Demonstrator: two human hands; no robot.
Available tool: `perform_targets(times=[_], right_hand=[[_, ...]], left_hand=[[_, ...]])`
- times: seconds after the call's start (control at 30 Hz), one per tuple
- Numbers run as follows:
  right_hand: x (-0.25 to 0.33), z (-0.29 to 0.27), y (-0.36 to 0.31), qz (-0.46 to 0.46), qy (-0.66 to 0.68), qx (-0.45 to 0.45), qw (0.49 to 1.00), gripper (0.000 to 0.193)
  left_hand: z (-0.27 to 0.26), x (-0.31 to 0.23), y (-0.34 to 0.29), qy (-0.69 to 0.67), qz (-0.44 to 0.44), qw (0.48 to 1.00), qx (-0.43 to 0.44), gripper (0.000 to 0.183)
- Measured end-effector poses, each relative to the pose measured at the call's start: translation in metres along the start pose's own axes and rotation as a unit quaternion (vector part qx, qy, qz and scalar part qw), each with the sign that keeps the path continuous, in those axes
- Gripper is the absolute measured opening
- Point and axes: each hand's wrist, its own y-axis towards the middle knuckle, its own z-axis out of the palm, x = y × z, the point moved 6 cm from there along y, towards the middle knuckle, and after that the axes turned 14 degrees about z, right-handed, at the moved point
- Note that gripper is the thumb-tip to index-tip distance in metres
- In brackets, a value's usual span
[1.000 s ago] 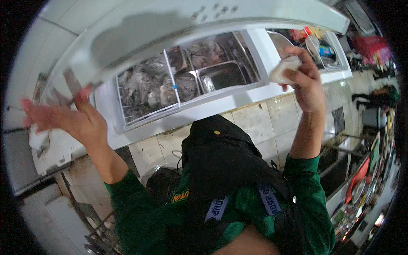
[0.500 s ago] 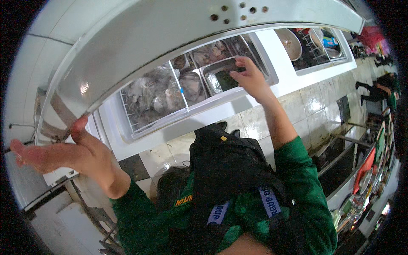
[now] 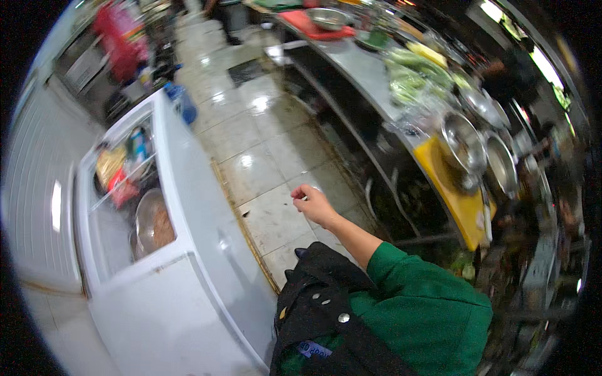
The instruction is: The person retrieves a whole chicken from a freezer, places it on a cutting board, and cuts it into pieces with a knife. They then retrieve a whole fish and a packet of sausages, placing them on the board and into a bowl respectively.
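My right hand (image 3: 311,203) hangs in the air over the tiled floor, between a white chest freezer and a metal worktable. Its fingers are loosely curled with the thumb apart, and nothing shows in them. The green sleeve (image 3: 433,301) covers the upper part of that arm. My left hand is out of the picture. To the left, the chest freezer (image 3: 226,244) has its far section uncovered. Inside lie a steel bowl (image 3: 145,216) with brownish contents, a red bag (image 3: 121,187) and other packages. A white lid (image 3: 150,307) covers the near section.
On the right, the worktable (image 3: 370,75) carries bagged leafy greens (image 3: 414,78), a yellow cutting board (image 3: 448,188), steel bowls (image 3: 464,141) and a red board (image 3: 310,25). A blue container (image 3: 180,103) stands past the freezer. Another person's legs (image 3: 227,25) show far down the wet aisle.
My view has turned right, toward the aisle and worktable. My right hand has left the freezer's near section, which is now covered. My left hand, earlier at the raised lid, has left the view.
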Motion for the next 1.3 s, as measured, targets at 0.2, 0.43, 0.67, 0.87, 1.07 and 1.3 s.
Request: perform_targets(times=[0.2,0.43,0.67,0.87,1.07,1.3], right_hand=[[-0.050,-0.125,-0.067,-0.026,-0.052,-0.164,0.985,0.022],[-0.138,-0.362,-0.157,0.043,0.126,-0.533,0.836,0.024],[-0.217,-0.512,-0.254,0.140,0.080,-0.698,0.698,0.020],[-0.256,-0.566,-0.265,0.218,-0.039,-0.626,0.748,0.020],[-0.271,-0.552,-0.254,0.410,-0.109,-0.448,0.787,0.042],[-0.265,-0.524,-0.231,0.328,-0.200,-0.582,0.716,0.027]], left_hand=[[-0.087,0.065,0.115,-0.233,-0.009,0.872,-0.429,0.054],[-0.347,-0.136,0.186,-0.628,0.441,0.520,-0.374,0.068],[-0.641,-0.398,0.146,-0.751,0.589,0.291,0.072,0.074],[-0.716,-0.487,0.140,-0.789,0.533,0.274,0.134,0.048],[-0.688,-0.403,0.239,-0.861,0.412,0.264,0.137,0.034],[-0.677,-0.302,0.413,-0.908,0.342,0.241,-0.015,0.026]])
